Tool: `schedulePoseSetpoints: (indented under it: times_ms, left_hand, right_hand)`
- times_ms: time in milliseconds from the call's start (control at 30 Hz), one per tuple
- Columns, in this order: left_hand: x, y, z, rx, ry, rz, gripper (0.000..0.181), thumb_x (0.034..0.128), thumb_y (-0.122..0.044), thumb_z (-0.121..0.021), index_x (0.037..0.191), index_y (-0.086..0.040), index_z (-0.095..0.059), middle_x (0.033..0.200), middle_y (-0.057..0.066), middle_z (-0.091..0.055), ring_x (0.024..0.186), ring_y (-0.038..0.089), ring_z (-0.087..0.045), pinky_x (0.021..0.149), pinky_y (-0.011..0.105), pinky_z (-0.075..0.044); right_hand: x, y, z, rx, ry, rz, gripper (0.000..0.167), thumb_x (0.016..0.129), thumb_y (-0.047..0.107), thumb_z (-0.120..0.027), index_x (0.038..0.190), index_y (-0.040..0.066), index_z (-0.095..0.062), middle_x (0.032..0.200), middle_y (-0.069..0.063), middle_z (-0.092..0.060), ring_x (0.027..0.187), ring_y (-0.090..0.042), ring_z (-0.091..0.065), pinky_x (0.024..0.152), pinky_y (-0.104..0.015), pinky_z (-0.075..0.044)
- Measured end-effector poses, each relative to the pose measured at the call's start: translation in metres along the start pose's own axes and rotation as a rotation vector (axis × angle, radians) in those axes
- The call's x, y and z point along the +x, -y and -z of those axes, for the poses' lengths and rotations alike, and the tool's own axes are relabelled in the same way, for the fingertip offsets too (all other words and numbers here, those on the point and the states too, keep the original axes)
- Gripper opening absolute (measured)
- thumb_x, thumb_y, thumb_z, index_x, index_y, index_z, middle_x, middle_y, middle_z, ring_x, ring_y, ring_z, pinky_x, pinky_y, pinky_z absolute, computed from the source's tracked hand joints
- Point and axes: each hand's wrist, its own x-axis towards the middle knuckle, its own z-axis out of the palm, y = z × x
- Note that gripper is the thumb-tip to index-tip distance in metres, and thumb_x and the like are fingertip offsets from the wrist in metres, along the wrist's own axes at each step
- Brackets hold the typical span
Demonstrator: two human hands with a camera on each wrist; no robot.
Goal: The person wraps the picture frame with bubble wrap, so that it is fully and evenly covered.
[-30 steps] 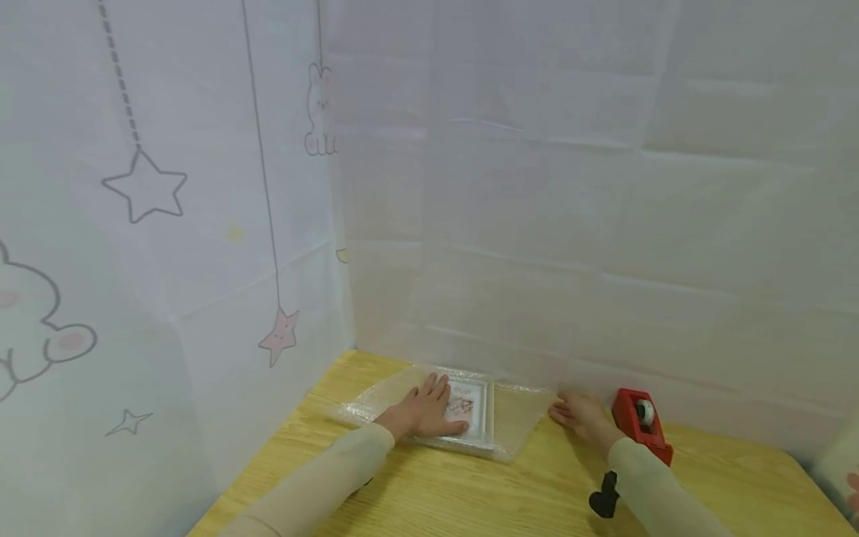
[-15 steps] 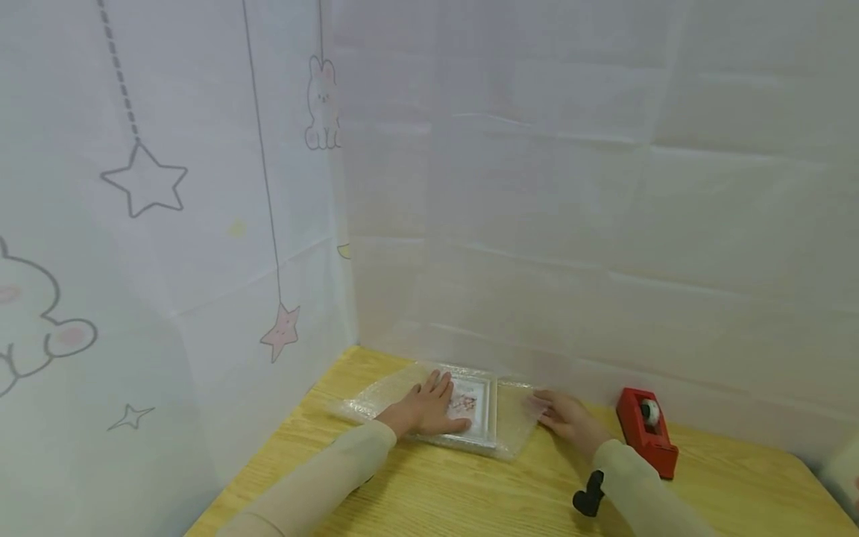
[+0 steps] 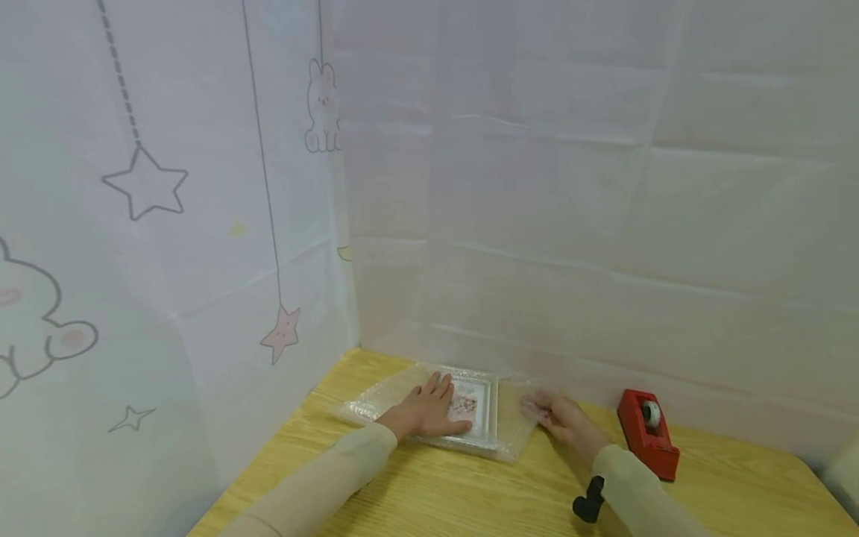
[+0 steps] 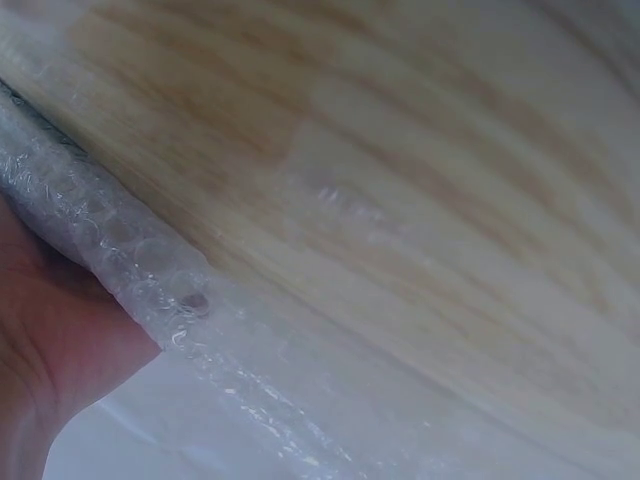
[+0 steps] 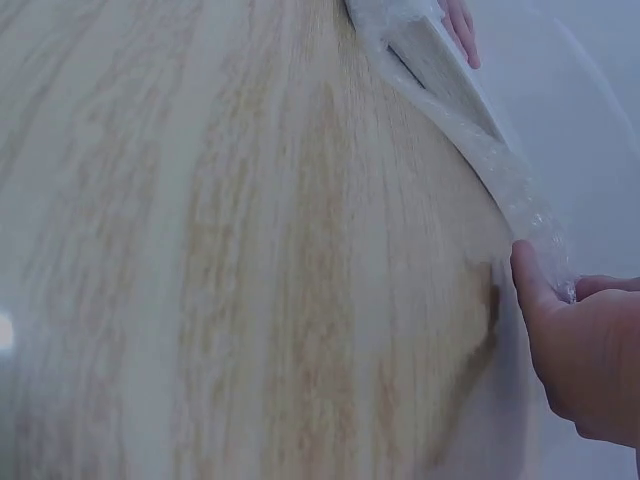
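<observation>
A white picture frame (image 3: pixel 485 425) lies on a sheet of bubble wrap (image 3: pixel 513 418), which spreads out past both its sides. My left hand (image 3: pixel 429 410) rests flat on the frame's left part, fingers spread, hiding some of the picture. With fingers and thumb, my right hand (image 3: pixel 564 419) pinches the wrap's right edge. In the right wrist view my right hand (image 5: pixel 585 350) has the edge of the bubble wrap (image 5: pixel 535 220) between thumb and fingers. The left wrist view shows part of my left hand (image 4: pixel 70 330) beside the wrap (image 4: pixel 150 265).
A red tape dispenser (image 3: pixel 649 440) stands on the wooden table (image 3: pixel 429 496), right of my right hand. A black object (image 3: pixel 589 501) is at my right wrist. Printed curtains (image 3: pixel 483 186) hang behind the table and along its left side.
My right hand has moved left from beyond the wrap's right corner and now grips its edge, which is drawn slightly inward. My left hand stays on the frame.
</observation>
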Motion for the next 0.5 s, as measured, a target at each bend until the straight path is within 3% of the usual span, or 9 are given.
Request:
schedulePoseSetpoints:
  times_ms: [200, 333, 400, 500]
  left_hand:
    - [0.001, 0.001, -0.004, 0.008, -0.01, 0.006, 0.113, 0.0881, -0.089, -0.023, 0.162, -0.003, -0.022, 0.169, 0.013, -0.011, 0.154, 0.033, -0.005, 0.115, 0.055, -0.025]
    - [0.002, 0.002, -0.005, 0.013, -0.014, 0.01, 0.114, 0.0872, -0.09, -0.021, 0.162, -0.003, -0.022, 0.169, 0.012, -0.01, 0.154, 0.032, -0.005, 0.115, 0.055, -0.025]
    - [0.003, 0.002, -0.006, 0.017, -0.014, 0.01, 0.115, 0.0867, -0.09, -0.021, 0.162, -0.004, -0.022, 0.169, 0.012, -0.01, 0.154, 0.032, -0.005, 0.116, 0.055, -0.025]
    - [0.004, 0.002, -0.006, 0.024, -0.013, 0.008, 0.116, 0.0861, -0.091, -0.019, 0.162, -0.004, -0.022, 0.169, 0.011, -0.009, 0.154, 0.031, -0.004, 0.116, 0.055, -0.025]
  right_hand:
    - [0.004, 0.006, -0.007, -0.169, -0.029, 0.066, 0.052, 0.106, -0.008, -0.039, 0.151, -0.021, -0.018, 0.141, -0.038, -0.046, 0.107, -0.027, -0.067, 0.085, -0.031, -0.056]
    - [0.004, 0.012, -0.016, -0.277, -0.029, 0.107, 0.051, 0.106, -0.004, -0.04, 0.151, -0.02, -0.022, 0.143, -0.037, -0.045, 0.108, -0.027, -0.067, 0.07, -0.021, -0.054]
    - [0.004, 0.015, -0.02, -0.309, -0.028, 0.119, 0.051, 0.107, -0.003, -0.041, 0.151, -0.019, -0.023, 0.145, -0.038, -0.042, 0.112, -0.03, -0.065, 0.07, -0.021, -0.053]
    - [0.001, 0.02, -0.028, -0.422, -0.03, 0.139, 0.044, 0.107, 0.001, -0.046, 0.146, -0.018, -0.038, 0.149, -0.035, -0.041, 0.108, -0.025, -0.065, 0.069, -0.024, -0.049]
